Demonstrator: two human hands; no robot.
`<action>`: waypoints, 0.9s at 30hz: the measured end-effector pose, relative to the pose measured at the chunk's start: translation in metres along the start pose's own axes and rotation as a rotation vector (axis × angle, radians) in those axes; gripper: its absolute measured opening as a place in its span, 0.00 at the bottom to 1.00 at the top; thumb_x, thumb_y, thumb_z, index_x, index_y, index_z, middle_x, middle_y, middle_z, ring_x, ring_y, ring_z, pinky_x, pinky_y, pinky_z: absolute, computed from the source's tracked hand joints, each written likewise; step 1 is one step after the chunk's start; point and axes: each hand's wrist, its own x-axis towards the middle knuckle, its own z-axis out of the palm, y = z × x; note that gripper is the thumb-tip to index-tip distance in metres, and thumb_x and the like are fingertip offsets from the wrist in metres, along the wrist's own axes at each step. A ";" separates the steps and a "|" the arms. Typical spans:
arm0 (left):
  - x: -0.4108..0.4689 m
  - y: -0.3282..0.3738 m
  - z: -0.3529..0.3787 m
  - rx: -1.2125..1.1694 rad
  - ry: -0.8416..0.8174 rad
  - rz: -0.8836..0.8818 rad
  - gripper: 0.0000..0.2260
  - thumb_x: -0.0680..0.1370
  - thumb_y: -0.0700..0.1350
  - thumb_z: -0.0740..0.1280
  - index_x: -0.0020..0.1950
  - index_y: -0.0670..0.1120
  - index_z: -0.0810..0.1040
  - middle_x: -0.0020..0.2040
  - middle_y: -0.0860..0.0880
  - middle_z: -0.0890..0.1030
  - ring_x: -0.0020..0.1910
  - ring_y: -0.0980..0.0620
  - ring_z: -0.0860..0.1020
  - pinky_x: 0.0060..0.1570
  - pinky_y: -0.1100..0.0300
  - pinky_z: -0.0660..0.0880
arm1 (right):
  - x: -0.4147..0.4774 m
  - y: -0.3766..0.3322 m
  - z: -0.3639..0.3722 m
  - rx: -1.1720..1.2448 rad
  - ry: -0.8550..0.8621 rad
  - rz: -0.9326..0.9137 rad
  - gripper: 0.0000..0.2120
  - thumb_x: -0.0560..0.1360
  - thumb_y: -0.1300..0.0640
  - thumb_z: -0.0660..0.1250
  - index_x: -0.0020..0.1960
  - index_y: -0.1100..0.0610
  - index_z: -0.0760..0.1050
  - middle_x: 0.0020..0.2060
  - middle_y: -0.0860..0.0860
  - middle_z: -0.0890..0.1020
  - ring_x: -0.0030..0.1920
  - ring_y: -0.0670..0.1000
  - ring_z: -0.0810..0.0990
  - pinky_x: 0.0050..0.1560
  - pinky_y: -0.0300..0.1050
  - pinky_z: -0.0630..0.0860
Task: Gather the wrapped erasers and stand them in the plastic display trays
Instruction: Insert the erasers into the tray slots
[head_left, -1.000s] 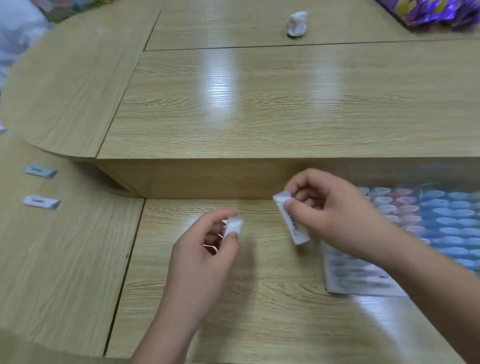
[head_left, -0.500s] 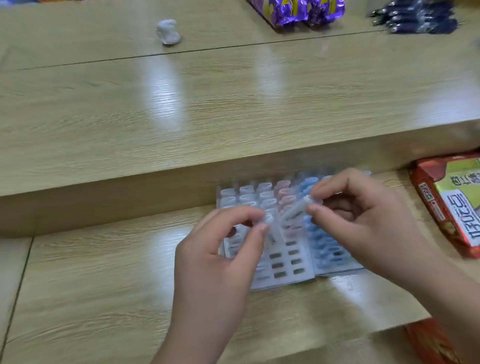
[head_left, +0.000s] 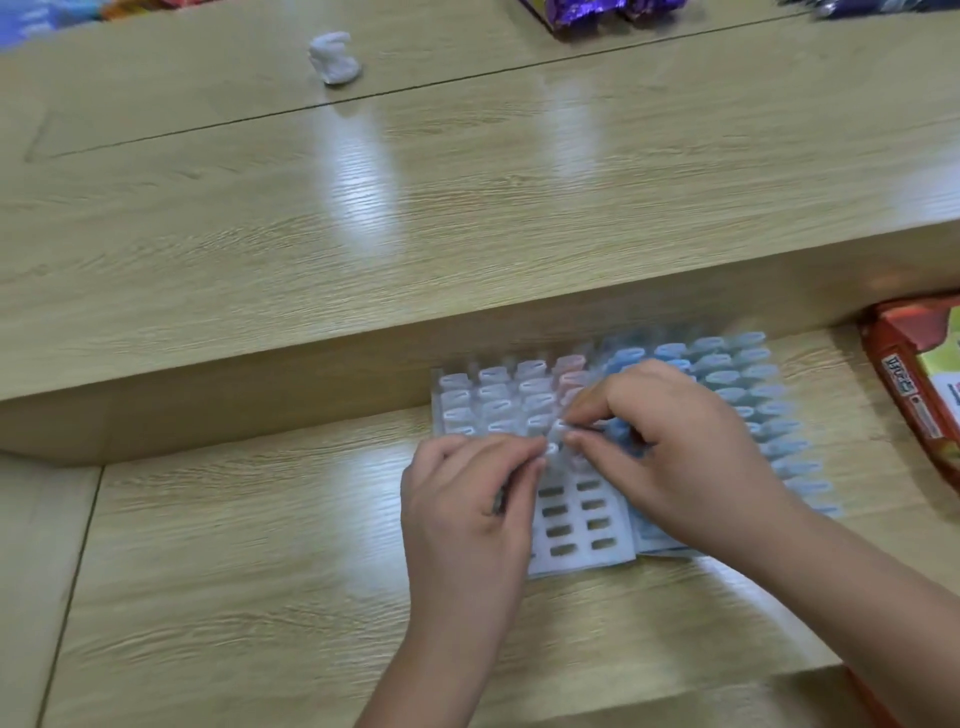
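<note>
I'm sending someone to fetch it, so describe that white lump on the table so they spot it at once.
Find the raised wooden table top behind the plastic trays. Past its dark seam, far left, sits the white lump. It is alone and crumpled, unlike the shiny purple packets further right.

The near display tray (head_left: 576, 540) lay on the lower tabletop (head_left: 260, 571), with wrapped erasers (head_left: 493, 395) standing in its far rows and a second tray (head_left: 779, 447) touching its right edge. Farther right of the near tray lay a snack packet (head_left: 914, 384). Just behind it rose the upper tabletop (head_left: 467, 208), bearing a crumpled lump (head_left: 335, 54) far behind to the left and foil packets (head_left: 597, 10) far behind.
</note>
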 end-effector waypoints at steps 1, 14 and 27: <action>0.000 -0.001 0.001 0.012 0.000 0.018 0.06 0.74 0.47 0.72 0.50 0.53 0.86 0.45 0.63 0.82 0.48 0.56 0.75 0.48 0.52 0.75 | 0.000 0.000 0.001 -0.005 0.006 -0.016 0.05 0.73 0.48 0.69 0.45 0.48 0.78 0.39 0.42 0.80 0.45 0.46 0.76 0.37 0.49 0.77; 0.003 -0.008 0.000 0.091 -0.050 0.183 0.06 0.75 0.45 0.72 0.51 0.50 0.86 0.46 0.59 0.84 0.47 0.52 0.76 0.46 0.51 0.74 | 0.002 0.003 0.001 -0.058 -0.025 -0.100 0.05 0.74 0.48 0.68 0.46 0.47 0.80 0.40 0.40 0.80 0.46 0.46 0.76 0.36 0.49 0.77; 0.001 -0.010 -0.009 0.358 -0.152 0.233 0.09 0.78 0.52 0.66 0.54 0.53 0.85 0.51 0.49 0.77 0.51 0.47 0.73 0.47 0.51 0.71 | 0.003 0.004 0.002 -0.361 -0.072 -0.315 0.09 0.72 0.60 0.67 0.49 0.53 0.83 0.45 0.49 0.81 0.46 0.54 0.77 0.25 0.45 0.74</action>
